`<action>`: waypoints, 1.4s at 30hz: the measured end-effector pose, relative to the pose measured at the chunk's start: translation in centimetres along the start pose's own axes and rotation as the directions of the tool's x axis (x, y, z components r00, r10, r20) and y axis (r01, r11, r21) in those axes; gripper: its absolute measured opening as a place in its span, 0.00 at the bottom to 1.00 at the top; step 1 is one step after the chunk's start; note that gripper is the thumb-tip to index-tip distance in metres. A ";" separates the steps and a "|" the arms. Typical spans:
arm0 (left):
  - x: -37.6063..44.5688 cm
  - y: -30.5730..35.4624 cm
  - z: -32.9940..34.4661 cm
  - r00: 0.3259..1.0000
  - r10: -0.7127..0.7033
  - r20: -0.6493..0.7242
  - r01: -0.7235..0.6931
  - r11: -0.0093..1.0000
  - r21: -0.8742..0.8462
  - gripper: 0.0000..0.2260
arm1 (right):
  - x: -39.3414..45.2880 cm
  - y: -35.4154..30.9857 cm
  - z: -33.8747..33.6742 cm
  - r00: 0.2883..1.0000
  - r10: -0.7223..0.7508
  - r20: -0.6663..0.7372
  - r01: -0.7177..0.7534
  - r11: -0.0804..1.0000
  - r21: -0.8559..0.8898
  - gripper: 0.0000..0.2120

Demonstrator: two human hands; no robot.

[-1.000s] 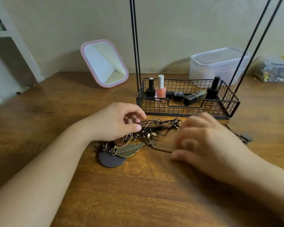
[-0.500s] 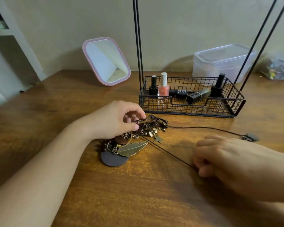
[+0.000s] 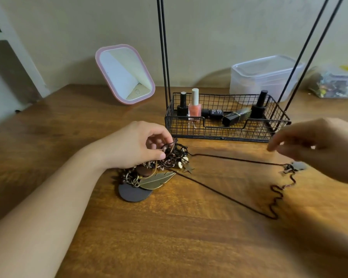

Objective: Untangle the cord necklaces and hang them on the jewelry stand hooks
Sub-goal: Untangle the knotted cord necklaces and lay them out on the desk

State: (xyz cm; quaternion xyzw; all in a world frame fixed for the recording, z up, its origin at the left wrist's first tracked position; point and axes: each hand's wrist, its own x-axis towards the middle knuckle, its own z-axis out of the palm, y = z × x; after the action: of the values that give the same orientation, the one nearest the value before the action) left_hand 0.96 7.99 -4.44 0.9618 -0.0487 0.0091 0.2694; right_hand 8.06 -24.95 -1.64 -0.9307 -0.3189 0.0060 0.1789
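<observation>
Since half a second ago the right hand [image 3: 317, 149] has lifted off the counter [image 3: 189, 237] and moved up toward the right edge of the frame, leaving one dark cord [image 3: 225, 194] stretched out across the wood. That hand is blurred; its fingers reach leftward just above the small pendant [image 3: 298, 165] at the cord's far end, and I cannot tell whether they hold anything.

At centre frame the left hand [image 3: 137, 145] has stayed put, its thumb and curled fingers pinching the top of the tangled necklaces [image 3: 169, 159]. The tangle sits right under and just right of that hand, with a brass feather charm [image 3: 157, 180] and a dark round disc [image 3: 133, 194] lying below it on the counter. From the tangle the freed cord runs in two lines to the right, one to the pendant, the other lower, ending in a wavy slack stretch at lower right.

Behind, the wire basket of the jewelry stand [image 3: 227, 131] holds nail polish bottles, its black rods rising out of the top of the frame. A pink-framed mirror [image 3: 126, 74] leans at upper left.
</observation>
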 end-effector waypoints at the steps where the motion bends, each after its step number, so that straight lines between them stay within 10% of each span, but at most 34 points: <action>1: 0.0 0.1 0.0 1.000 0.003 -0.003 -0.003 1.000 0.001 0.12 | 0.6 0.8 0.1 0.993 -0.016 -0.120 0.017 1.000 0.003 0.12; 11: -0.1 0.5 0.2 1.000 0.021 -0.016 -0.021 1.000 -0.006 0.13 | 2.1 -0.5 5.0 0.997 -0.051 -0.063 0.053 0.998 0.035 0.05; 24: 0.0 0.2 0.1 1.000 0.018 0.006 -0.018 1.000 -0.003 0.11 | 1.4 2.9 2.2 0.961 0.247 0.126 -0.140 0.825 -0.547 0.05; 31: -0.2 0.5 0.2 1.000 0.027 0.012 -0.028 1.000 0.010 0.11 | 2.0 -1.0 4.6 0.990 -0.009 -0.142 0.003 0.999 -0.042 0.11; 42: 0.1 0.1 0.1 0.999 0.031 0.021 -0.032 0.999 0.019 0.07 | 3.5 -0.9 6.8 0.999 -0.025 -0.033 0.016 0.970 -0.241 0.05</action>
State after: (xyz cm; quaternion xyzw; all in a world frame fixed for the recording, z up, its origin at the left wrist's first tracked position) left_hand 1.10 7.88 -4.47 0.9634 -0.0667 0.0038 0.2596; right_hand 9.47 -19.97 -7.39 -0.9421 -0.3237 -0.0514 0.0705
